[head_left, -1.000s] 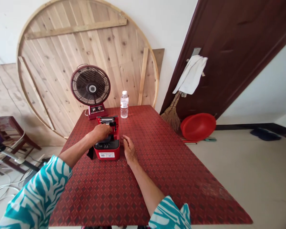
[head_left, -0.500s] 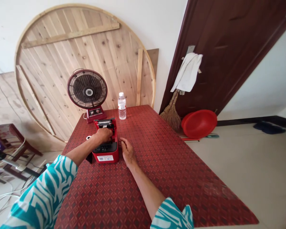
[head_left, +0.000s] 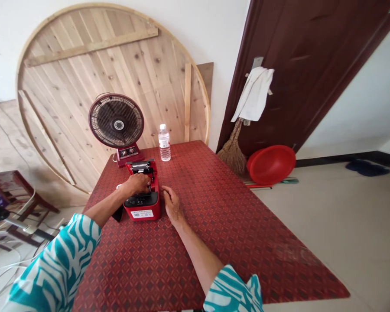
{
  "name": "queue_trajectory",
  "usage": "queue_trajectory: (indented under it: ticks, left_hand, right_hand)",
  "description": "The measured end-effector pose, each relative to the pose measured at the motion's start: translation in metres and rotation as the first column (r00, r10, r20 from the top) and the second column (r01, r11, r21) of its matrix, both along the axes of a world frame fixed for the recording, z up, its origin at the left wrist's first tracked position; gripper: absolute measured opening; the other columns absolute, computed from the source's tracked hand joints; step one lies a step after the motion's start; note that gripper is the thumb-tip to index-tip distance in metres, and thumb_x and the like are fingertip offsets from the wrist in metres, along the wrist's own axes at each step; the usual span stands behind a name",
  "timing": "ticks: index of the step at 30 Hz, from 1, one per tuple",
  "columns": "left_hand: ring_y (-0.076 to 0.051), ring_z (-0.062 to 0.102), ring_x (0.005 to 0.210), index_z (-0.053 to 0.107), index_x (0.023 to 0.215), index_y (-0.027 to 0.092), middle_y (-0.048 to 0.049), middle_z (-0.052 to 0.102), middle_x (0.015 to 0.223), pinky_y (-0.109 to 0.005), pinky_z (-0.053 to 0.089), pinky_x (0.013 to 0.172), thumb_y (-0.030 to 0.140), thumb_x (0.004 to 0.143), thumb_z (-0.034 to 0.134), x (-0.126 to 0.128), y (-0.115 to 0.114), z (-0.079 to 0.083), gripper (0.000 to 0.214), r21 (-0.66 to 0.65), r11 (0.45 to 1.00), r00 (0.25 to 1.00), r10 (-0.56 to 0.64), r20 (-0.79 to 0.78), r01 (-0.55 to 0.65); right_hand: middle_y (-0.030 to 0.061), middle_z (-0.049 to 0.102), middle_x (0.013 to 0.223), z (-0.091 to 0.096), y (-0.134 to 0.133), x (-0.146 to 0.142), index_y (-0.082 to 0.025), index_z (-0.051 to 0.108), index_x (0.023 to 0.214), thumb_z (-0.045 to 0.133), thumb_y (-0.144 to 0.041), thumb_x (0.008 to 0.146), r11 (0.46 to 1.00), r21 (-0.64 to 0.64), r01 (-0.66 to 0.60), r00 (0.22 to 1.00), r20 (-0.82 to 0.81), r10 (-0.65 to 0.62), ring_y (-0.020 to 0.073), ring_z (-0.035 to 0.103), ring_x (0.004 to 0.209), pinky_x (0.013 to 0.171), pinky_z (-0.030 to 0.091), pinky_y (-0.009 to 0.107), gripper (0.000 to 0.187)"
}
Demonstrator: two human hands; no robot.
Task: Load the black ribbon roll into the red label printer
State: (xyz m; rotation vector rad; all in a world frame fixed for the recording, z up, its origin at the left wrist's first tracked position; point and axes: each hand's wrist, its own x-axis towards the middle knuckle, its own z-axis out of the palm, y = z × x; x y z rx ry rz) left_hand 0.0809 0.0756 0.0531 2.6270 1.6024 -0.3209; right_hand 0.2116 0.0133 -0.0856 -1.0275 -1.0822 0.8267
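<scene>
A red and black label printer (head_left: 142, 212) stands on the table with its lid raised and a roller showing in the lid. My left hand (head_left: 139, 183) reaches into its open body from the left; the fingers are bent down inside, and whatever they hold is hidden. Close against the printer's right side lies my right hand (head_left: 173, 205), its fingers loosely stretched and holding nothing that I can see. Part of a small white ring-like thing (head_left: 118, 186) shows behind my left wrist. A dark flap or pouch (head_left: 118, 214) lies left of the printer.
Behind the printer are a round fan (head_left: 118, 125) and a water bottle (head_left: 164, 144) on the red patterned table (head_left: 227, 242). A large wooden disc (head_left: 117, 65) leans on the wall. Right of the table are a broom (head_left: 233, 154) and red basins (head_left: 274, 164).
The whole view has shifted slightly. My left hand stays inside the printer with a small shift of the fingers; my right hand remains beside it.
</scene>
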Motion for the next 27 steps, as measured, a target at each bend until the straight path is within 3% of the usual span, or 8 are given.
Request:
queue_trajectory:
  ticks: [6,13,21,27]
  left_hand:
    - [-0.029,0.067,0.095,0.068,0.105,0.020,-0.0135,0.072,0.098,-0.031,0.049,0.075,0.023,0.072,0.064,-0.002,0.000,-0.003,0.034,-0.034,0.998,0.999,-0.048,0.017,0.049]
    - [-0.034,0.065,0.099,0.070,0.096,0.013,-0.0206,0.070,0.101,-0.035,0.050,0.075,0.027,0.075,0.058,0.009,-0.004,0.000,0.028,-0.016,1.000,0.997,-0.006,-0.074,0.005]
    - [-0.021,0.064,0.085,0.063,0.088,0.019,-0.0054,0.070,0.091,-0.024,0.044,0.069,0.016,0.067,0.065,-0.010,0.006,-0.007,0.021,-0.070,0.993,0.980,-0.085,0.178,0.099]
    - [-0.017,0.059,0.074,0.058,0.083,0.019,0.0005,0.063,0.079,-0.024,0.042,0.064,0.022,0.061,0.072,-0.017,0.010,-0.019,0.026,-0.034,0.998,0.939,-0.032,0.342,0.046]
  right_hand:
    - [0.0038,0.071,0.108,-0.003,0.001,0.000,-0.025,0.068,0.103,0.049,-0.036,0.084,1.000,-0.008,-0.006,1.000,-0.006,0.006,0.0215,0.063,0.104,0.097,0.046,0.039,0.029]
    - [0.0047,0.070,0.109,-0.002,0.000,0.000,-0.025,0.066,0.106,0.046,-0.036,0.085,0.999,-0.041,-0.003,0.999,0.035,0.004,0.0220,0.063,0.106,0.097,0.045,0.040,0.030]
    - [0.0050,0.071,0.109,-0.001,0.001,0.000,-0.024,0.066,0.106,0.045,-0.034,0.086,1.000,-0.023,0.007,0.997,0.072,-0.006,0.0211,0.063,0.106,0.097,0.046,0.037,0.031]
    - [0.0062,0.070,0.110,-0.001,0.001,0.001,-0.022,0.066,0.106,0.044,-0.033,0.086,1.000,-0.009,0.017,0.995,0.098,-0.016,0.0210,0.063,0.106,0.097,0.046,0.037,0.032]
